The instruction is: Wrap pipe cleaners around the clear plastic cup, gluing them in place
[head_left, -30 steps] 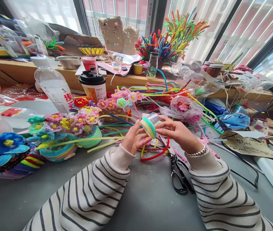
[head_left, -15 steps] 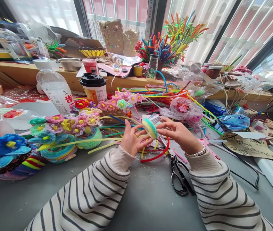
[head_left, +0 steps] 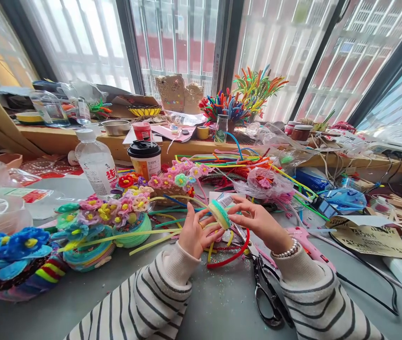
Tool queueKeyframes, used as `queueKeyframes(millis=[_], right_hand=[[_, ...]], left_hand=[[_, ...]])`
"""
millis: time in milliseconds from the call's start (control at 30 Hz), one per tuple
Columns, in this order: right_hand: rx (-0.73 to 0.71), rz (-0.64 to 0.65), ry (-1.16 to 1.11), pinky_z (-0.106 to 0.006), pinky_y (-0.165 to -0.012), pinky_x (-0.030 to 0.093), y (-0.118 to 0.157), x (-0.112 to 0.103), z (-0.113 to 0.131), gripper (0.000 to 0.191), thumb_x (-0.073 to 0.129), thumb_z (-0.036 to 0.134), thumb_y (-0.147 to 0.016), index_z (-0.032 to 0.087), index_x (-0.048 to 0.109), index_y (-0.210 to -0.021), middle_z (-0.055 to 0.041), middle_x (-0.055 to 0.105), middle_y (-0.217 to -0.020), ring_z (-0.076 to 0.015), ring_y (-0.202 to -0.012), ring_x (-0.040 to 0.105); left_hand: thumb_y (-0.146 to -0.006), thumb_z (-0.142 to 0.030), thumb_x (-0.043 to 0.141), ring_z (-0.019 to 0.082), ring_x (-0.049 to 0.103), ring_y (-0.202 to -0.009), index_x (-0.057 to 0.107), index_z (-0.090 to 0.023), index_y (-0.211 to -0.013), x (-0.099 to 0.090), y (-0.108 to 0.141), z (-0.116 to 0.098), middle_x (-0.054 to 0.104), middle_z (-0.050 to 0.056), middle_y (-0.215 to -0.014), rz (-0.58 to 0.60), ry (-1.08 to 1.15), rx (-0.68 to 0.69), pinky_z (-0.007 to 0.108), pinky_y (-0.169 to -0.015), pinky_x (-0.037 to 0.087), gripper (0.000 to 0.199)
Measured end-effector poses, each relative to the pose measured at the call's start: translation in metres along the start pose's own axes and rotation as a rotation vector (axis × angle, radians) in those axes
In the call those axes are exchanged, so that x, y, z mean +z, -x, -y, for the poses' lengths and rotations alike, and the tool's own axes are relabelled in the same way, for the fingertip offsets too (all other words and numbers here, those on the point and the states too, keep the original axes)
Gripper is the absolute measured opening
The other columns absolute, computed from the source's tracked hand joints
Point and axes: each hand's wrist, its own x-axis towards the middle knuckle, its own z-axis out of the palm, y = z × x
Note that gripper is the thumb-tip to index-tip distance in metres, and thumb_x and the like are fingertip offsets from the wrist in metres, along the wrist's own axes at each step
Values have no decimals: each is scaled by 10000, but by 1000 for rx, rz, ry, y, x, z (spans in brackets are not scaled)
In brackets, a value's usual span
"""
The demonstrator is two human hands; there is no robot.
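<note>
A small round fuzzy piece (head_left: 219,214), banded in teal, green and pale yellow, is tilted between my two hands. My left hand (head_left: 196,230) lies palm up at its left, fingers spread and reaching beneath it. The fingers of my right hand (head_left: 257,222) hold its right edge. Behind the piece shows a white label card (head_left: 226,200). A curved red pipe cleaner (head_left: 238,255) lies below the hands. Black-handled scissors (head_left: 269,293) rest on the grey table (head_left: 218,307), left of my right sleeve.
Pipe-cleaner flower baskets (head_left: 89,236) stand at the left, with a water bottle (head_left: 96,165) and a lidded cup (head_left: 145,158) behind. A pink glue gun (head_left: 310,245) with a black cord lies at the right. Loose pipe cleaners (head_left: 222,163) are heaped beyond my hands.
The head view has tipped upward, so the table things appear lower and more window shows. Both hands and the round piece keep nearly the same pose.
</note>
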Motion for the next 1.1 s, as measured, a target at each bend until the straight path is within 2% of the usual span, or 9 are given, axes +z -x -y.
queueKeyframes(millis=[167, 367, 667, 1100], right_hand=[[-8, -2, 9, -410, -996, 292, -2, 0, -4, 279, 657, 431, -642, 203, 702, -796, -103, 413, -1334, -271, -1216, 390], [-30, 7, 34, -404, -1012, 267, -3, 1, -8, 263, 648, 424, -655, 209, 699, -797, -104, 412, -1336, -234, -1228, 381], [-15, 3, 27, -407, -1016, 257, -4, 1, -5, 242, 651, 404, -659, 199, 694, -781, -115, 409, -1334, -232, -1226, 383], [-10, -1, 9, -390, -1018, 255, -4, 3, -6, 261, 659, 416, -645, 190, 693, -772, -102, 423, -1325, -248, -1227, 378]], left_hand=[[-809, -571, 245, 204, 636, -735, 381, -128, -1112, -1, -1, 1, 566, 130, -937, -5, 7, -9, 349, -760, 484, 553], [-771, -608, 314, 192, 630, -704, 368, -120, -1154, -4, -4, 3, 568, 140, -934, 6, 21, -11, 343, -759, 478, 623], [-738, -660, 273, 169, 618, -656, 327, -114, -1183, -2, -3, 2, 553, 156, -980, 2, -7, -14, 330, -734, 488, 706], [-755, -633, 306, 180, 624, -693, 342, -124, -1162, -4, -4, 4, 552, 149, -985, 5, -6, -13, 341, -759, 484, 652]])
